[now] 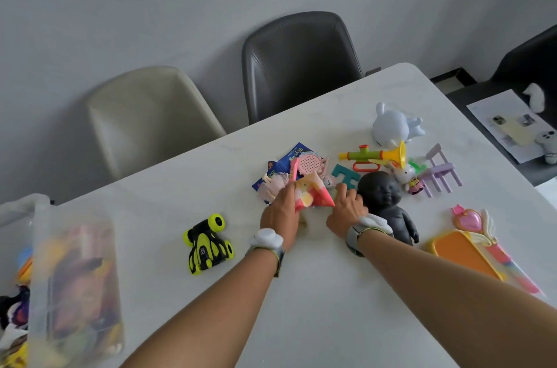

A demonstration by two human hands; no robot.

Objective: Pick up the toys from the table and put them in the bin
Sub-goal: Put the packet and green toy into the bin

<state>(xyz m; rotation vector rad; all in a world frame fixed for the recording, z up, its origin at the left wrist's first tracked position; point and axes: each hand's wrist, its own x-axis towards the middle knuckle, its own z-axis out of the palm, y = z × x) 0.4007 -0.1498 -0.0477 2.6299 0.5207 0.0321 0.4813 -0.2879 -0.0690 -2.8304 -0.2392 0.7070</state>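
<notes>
My left hand (pixel 280 214) grips a red and yellow cloth pouch (pixel 313 194) lifted slightly above the white table (pixel 301 292). My right hand (pixel 346 209) reaches beside it, fingers curled by the teal letter toy (pixel 346 176) and touching the black baby doll (pixel 388 208); what it holds is hidden. A yellow and black toy car (pixel 208 244) lies left of my hands. The clear plastic bin (pixel 75 277), partly filled with toys, stands at the table's left edge.
Beyond my hands lie blue packets (pixel 289 161), a pink round toy (pixel 310 164), a yellow trumpet (pixel 379 155), a white rabbit figure (pixel 391 125), a lilac toy chair (pixel 440 171), a pink heart wand (pixel 473 221) and an orange tray (pixel 464 254). Two chairs (pixel 298 66) stand behind the table.
</notes>
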